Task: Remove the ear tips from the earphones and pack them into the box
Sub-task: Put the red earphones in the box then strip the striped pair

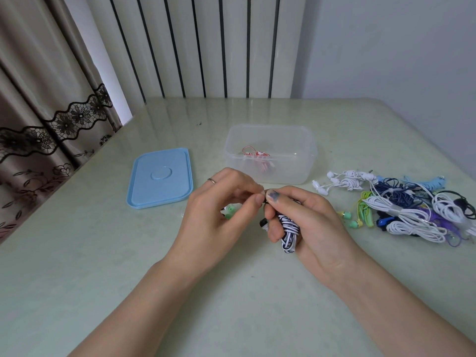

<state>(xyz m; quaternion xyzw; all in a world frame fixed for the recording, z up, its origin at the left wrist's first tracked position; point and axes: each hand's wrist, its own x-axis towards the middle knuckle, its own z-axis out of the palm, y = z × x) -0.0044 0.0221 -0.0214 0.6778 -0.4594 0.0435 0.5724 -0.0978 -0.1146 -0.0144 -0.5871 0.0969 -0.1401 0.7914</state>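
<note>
Soft, even daylight fills the scene, bright but not harsh. The glossy table (103, 253) carries a pale sheen toward its far edge, where the striped wall panel (195, 47) reflects faintly. Shadows under the hands are weak and diffuse. Wide-angle distortion bends the curtain (38, 112) and the table's edges outward. The picture is slightly soft throughout, with fine detail smeared.
</note>
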